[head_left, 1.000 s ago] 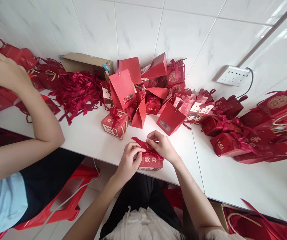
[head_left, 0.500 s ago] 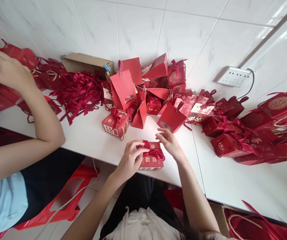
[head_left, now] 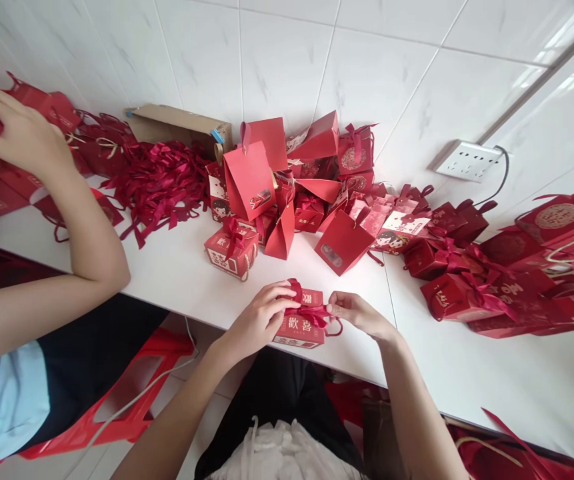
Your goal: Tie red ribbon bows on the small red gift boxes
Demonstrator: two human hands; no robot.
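The head view is showing the left hand (head_left: 259, 319) pinching a loop of red ribbon (head_left: 313, 315) over a small red box (head_left: 299, 339), while the right hand (head_left: 359, 315), thumb and fingertips pressed together, is pinching the ribbon at the box's right side. The box is sitting on the white tabletop (head_left: 189, 283) near its front edge, with a second box (head_left: 231, 250) standing beyond it to the left, and a heap of loose ribbons (head_left: 164, 183) is lying farther back near a cardboard carton (head_left: 179, 119).
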